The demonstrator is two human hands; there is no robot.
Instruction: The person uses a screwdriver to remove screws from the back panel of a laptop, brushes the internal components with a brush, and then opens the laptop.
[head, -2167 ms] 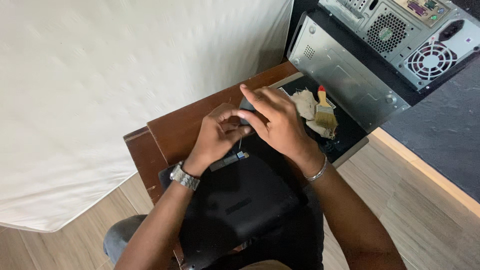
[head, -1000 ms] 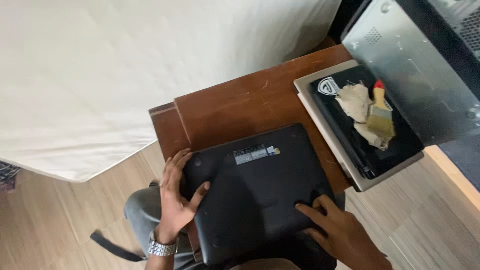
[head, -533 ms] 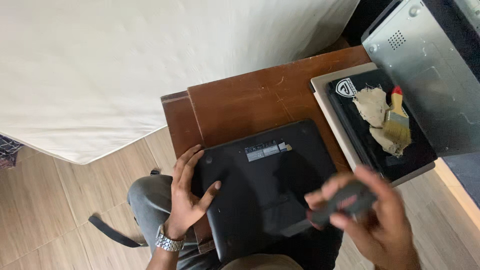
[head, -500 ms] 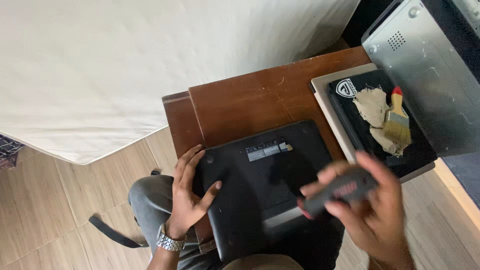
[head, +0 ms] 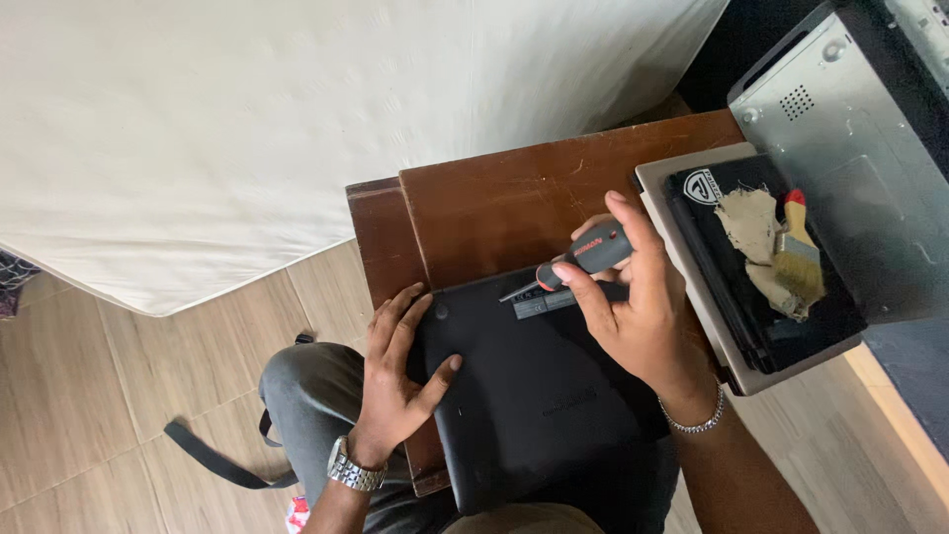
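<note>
A black laptop point(head: 539, 396) lies upside down, its flat underside facing up, partly on the brown wooden worktop point(head: 514, 208) and partly over the person's lap. The right hand point(head: 633, 316) hovers over its far edge with the fingers curled round a screwdriver point(head: 578, 262) that has a black and red handle; the thumb and forefinger pinch the handle, and the metal tip points down and to the left of that hand, close to a grey label strip on the laptop's base. Whether the tip touches the case cannot be told. A silver chain bracelet point(head: 692, 423) circles the right wrist.

The left hand point(head: 400, 381) lies flat and spread on the laptop's near-left corner, fingers splayed and thumb stretched across the base, gripping nothing but pressing on the case. A metal wristwatch point(head: 354, 467) sits on that wrist.

To the right of the right hand, just beside it, a second laptop point(head: 732, 287) with a grey frame and black face rests on the worktop. On it lie a crumpled beige cloth point(head: 753, 232) and a paintbrush point(head: 799, 259) with a red-tipped handle. Beyond that stands a grey metal computer case point(head: 850, 148). Left of the left hand, a black strap point(head: 213, 457) trails on the wood-look floor point(head: 109, 396), and a white sheet point(head: 297, 119) covers the area beyond the worktop.
</note>
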